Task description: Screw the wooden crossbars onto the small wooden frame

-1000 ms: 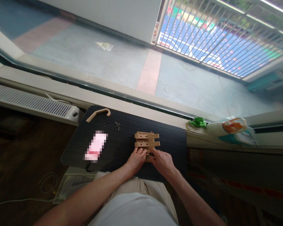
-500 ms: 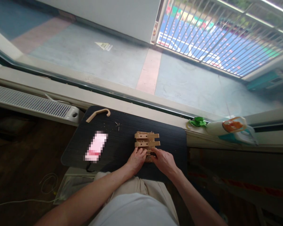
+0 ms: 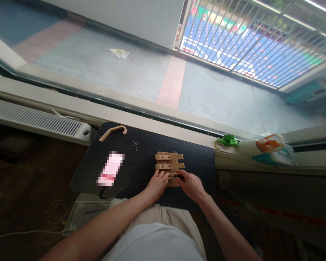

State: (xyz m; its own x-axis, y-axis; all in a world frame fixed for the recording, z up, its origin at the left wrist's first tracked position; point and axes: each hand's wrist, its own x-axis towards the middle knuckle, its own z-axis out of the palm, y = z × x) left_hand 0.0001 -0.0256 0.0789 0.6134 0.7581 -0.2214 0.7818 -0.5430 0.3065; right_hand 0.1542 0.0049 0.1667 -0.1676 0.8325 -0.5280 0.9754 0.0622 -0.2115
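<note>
On the dark tabletop [image 3: 141, 166] lay your wooden piece [image 3: 167, 166], seemingly light and stiff, best held by its side edges, while your left grip [image 3: 157, 185] and right grip [image 3: 190, 185] touched its near part, whether pinching was unclear.

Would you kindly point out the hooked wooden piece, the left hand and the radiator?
Hooked wooden piece [image 3: 112, 129], head view: its bent middle.
Left hand [image 3: 157, 184], head view: its back.
Radiator [image 3: 40, 117], head view: its slatted top.
</note>
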